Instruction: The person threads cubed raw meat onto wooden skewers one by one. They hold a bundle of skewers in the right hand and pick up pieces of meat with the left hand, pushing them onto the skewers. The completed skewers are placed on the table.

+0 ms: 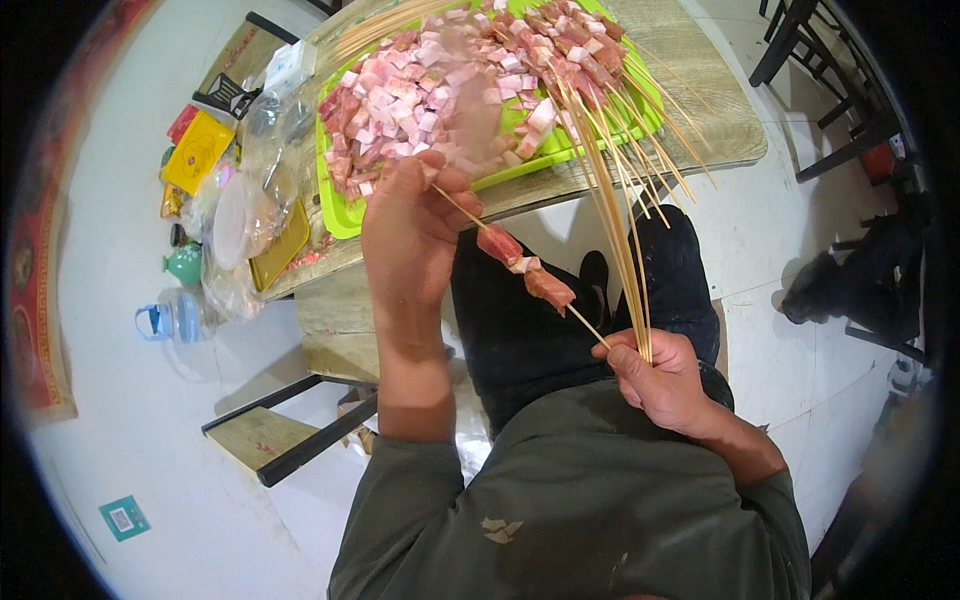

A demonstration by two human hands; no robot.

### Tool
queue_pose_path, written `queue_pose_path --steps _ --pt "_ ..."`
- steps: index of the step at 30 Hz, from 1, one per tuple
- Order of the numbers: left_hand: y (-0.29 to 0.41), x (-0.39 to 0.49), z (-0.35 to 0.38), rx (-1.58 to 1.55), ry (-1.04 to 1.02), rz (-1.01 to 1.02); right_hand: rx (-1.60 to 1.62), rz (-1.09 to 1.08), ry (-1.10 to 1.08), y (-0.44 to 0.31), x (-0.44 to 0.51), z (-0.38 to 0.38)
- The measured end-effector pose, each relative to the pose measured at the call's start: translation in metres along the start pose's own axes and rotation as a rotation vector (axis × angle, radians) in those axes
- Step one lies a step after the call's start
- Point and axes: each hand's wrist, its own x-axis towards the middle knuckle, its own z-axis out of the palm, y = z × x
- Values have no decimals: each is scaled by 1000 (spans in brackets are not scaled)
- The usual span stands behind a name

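My left hand (412, 225) pinches a pale fat cube (430, 172) at the far tip of a bamboo skewer. Threaded lower on that skewer are a red meat chunk (499, 244), a small pale fat piece (525, 265) and another meat chunk (550, 289). Its lower end is in my right hand (664, 379), which also grips a bundle of bare bamboo skewers (619, 255) fanning upward. Beyond my hands, a lime-green tray (341, 219) holds a heap of diced meat and fat (401, 97). Loaded meat skewers (574, 56) lie at its right side.
The tray rests on a wood-grain table (720, 112). More bare skewers (382, 26) lie behind it. At left are plastic bags (274, 142), a yellow box (196, 152) and a water jug (176, 319). A wooden stool (262, 435) stands below; dark chairs (806, 67) are at right.
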Motion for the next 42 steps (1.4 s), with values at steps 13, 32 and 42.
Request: queue_pose_path --steps 13,32,42 --pt "-19 -12 16 -318 30 -68 -77 -70 65 5 2 5" --pt "-42 -9 30 -373 -152 -158 -43 -98 95 -3 2 8" --pt "-61 -15 58 -363 -118 -242 -29 -80 105 5 -2 8"
